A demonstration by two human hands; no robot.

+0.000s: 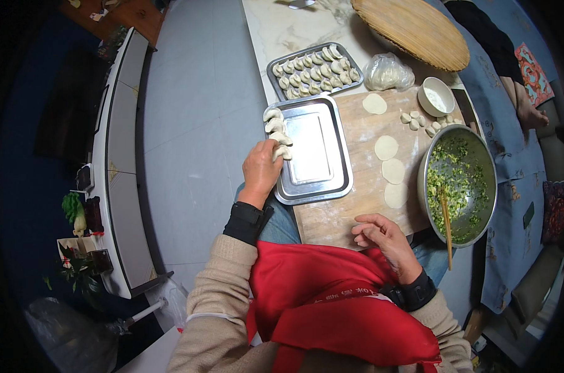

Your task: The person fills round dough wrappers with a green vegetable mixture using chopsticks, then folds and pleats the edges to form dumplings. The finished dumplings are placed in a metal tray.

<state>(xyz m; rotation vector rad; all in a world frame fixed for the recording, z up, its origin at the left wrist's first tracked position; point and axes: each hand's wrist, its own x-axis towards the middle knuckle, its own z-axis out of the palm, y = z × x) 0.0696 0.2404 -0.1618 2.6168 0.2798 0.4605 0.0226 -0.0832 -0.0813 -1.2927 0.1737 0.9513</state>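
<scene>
My left hand (262,165) grips a folded dumpling (282,153) at the left side of a shiny metal tray (312,144). Above it, a short column of dumplings (274,125) lies along the same side of the tray. My right hand (379,235) holds nothing, its fingers apart and half curled over the near edge of a floured wooden board (342,214). Several round dough wrappers (393,171) lie on the board beyond that hand. To its right stands a steel bowl (491,186) of chopped green filling (449,172), with wooden chopsticks (445,224) leaning in it.
Behind the tray is a second tray full of dumplings (315,72). Small dough pieces (413,120) lie near a white bowl of flour (435,97). A plastic bag (388,72) and a round woven lid (414,30) are farther back. Another person's foot (532,114) rests on the blue sofa at right.
</scene>
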